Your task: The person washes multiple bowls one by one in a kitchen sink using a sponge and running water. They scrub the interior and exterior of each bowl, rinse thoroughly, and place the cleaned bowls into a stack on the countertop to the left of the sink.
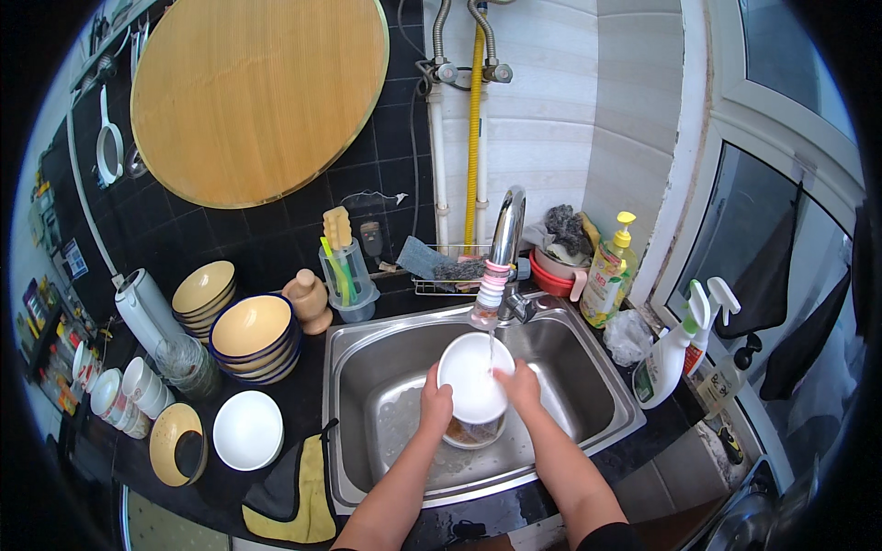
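Note:
Both of my hands hold a white bowl (473,386) under the running faucet (506,230), its inside turned toward me. My left hand (435,401) grips the bowl's left rim, and my right hand (520,384) closes on its right side. A thin stream of water falls from the faucet's pink-and-white filter tip (490,298) into the bowl. Beneath it, partly covered, another bowl (475,443) rests on the bottom of the steel sink (367,397).
Left of the sink are a white bowl (248,430), stacked yellow bowls (254,329), a yellow-and-grey cloth (316,487) and a wooden pestle and mortar (309,303). On the right stand a yellow soap bottle (607,275) and spray bottles (671,358). A wire rack (441,287) sits behind.

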The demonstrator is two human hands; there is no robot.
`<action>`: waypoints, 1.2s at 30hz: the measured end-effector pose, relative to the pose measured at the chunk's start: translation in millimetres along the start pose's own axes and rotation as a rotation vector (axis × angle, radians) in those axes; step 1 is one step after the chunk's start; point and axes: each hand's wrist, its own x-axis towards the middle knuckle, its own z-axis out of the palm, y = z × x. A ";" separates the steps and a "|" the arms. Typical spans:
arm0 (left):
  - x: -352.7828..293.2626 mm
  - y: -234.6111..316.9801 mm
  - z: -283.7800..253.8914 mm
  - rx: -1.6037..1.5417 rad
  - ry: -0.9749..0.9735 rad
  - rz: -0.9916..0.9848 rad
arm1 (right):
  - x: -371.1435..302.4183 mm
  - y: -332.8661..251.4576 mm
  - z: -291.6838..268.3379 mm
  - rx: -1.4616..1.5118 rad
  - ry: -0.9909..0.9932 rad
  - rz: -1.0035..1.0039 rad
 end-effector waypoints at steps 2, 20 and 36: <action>6.8 -14.9 -8.6 -0.120 -0.044 -0.121 | 5.8 4.2 1.3 0.013 -0.021 -0.048; -0.4 -14.0 -1.5 -0.410 0.033 -0.557 | 17.8 11.9 -10.8 0.081 -0.237 0.069; -7.9 13.3 4.7 -0.509 -0.253 -0.856 | -5.3 -5.9 -78.2 0.239 -0.640 0.359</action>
